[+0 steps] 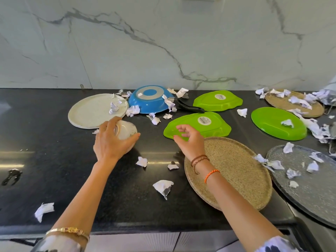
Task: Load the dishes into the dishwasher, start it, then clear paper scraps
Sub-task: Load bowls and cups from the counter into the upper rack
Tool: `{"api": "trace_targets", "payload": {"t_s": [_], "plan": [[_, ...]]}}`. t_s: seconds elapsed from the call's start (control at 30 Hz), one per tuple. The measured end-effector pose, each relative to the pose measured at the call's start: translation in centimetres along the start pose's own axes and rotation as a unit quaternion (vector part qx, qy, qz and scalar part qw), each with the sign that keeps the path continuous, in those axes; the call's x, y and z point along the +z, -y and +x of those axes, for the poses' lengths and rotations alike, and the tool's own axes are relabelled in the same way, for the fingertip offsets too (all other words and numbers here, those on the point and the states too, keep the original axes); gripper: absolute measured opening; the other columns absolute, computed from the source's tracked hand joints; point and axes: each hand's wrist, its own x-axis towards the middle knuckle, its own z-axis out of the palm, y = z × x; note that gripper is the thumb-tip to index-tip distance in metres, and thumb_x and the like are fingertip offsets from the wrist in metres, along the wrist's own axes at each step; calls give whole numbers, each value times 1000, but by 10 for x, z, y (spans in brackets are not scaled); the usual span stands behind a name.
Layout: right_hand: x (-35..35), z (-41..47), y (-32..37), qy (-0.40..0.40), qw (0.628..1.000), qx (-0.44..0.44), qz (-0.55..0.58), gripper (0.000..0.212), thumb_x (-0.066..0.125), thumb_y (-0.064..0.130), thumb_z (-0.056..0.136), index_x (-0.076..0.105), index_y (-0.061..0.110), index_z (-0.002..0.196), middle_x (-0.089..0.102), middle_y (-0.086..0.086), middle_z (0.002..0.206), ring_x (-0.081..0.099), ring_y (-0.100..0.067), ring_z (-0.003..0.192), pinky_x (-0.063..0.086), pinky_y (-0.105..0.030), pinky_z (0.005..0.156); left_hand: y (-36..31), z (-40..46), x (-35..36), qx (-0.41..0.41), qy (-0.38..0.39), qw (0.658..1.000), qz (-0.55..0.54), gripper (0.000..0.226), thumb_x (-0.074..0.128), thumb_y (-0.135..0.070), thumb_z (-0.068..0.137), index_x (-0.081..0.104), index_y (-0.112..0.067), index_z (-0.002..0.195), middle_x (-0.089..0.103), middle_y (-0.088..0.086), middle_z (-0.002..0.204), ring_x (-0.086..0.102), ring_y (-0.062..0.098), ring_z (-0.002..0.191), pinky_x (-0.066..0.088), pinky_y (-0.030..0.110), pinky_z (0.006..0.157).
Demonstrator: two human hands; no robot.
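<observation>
Left hand [114,140] grips a small white bowl [127,130] on the black table [54,142] | right hand [189,139] hovers over green plate [198,127], fingers loosely curled, empty | paper scraps [163,188] scattered

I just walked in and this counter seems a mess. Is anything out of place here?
Yes. Crumpled paper scraps litter the black counter and lie on several dishes. The blue pan and two green plates lie upside down, labels up.

Round stickers on two green plates [197,124] — print too blurred to read
</observation>
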Motion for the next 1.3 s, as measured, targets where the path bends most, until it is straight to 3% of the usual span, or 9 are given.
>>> {"api": "trace_targets", "payload": {"t_s": [0.1,0.3,0.4,0.63,0.77,0.87,1.03,1.17,1.3], "plan": [[-10,9,0,-29,1000,-6,0,26,66,11,81,62,14,106,60,4,104,57,-12,88,44,-20,72,-29,2,3,-76,12,963,-259,57,65,-44,80,42,-28,129,47,4,130,48,23,110,50,38,82],[-39,41,-7,-82,997,-1,2,29,64,11,82,61,14,110,63,4,85,58,-12,74,44,-23,68,-67,18,11,-357,156,616,-685,57,52,-62,78,49,-24,120,54,11,113,54,30,98,50,49,71],[-53,66,-10,-54,998,-12,-18,29,63,13,83,62,14,112,69,-3,85,61,-13,77,48,-27,72,-76,22,30,-390,167,549,-720,67,52,-66,74,49,-23,126,53,16,120,53,36,103,49,47,65],[-72,114,-38,-22,994,-74,-72,23,59,6,83,66,13,104,68,2,87,54,-1,59,45,-21,60,-109,27,54,-355,92,613,-699,51,47,-64,80,48,-26,114,53,11,104,52,30,94,50,46,69],[-71,131,-56,-13,995,-67,-72,19,60,9,83,67,12,100,72,-5,87,65,-16,77,53,-31,72,-116,31,76,-314,-21,737,-599,55,54,-60,77,47,-26,121,52,7,115,52,24,103,51,47,84],[-65,144,-58,16,993,-68,-94,18,60,11,84,68,11,100,70,-5,96,65,-19,87,48,-27,74,-115,29,87,-131,-133,872,-453,63,61,-58,63,51,-26,117,53,-1,115,54,7,95,52,19,77],[-50,173,-60,26,982,-103,-154,28,63,11,81,64,8,110,62,-10,115,55,-24,108,39,-27,86,-98,38,98,98,-197,950,-221,68,63,-53,65,51,-16,121,53,-2,113,53,17,103,44,23,86],[-33,180,-52,48,979,-145,-133,34,69,9,76,64,4,108,62,-11,111,54,-26,108,39,-30,91,-103,44,101,83,-174,942,-275,64,64,-52,63,50,-22,118,54,-5,113,53,4,100,45,20,81],[-24,162,-28,81,978,-191,4,39,68,16,72,63,5,109,51,17,96,53,-12,93,44,-21,81,-121,48,96,-167,24,774,-610,37,57,-54,64,59,-34,95,64,-8,88,63,4,75,54,23,60]]}}
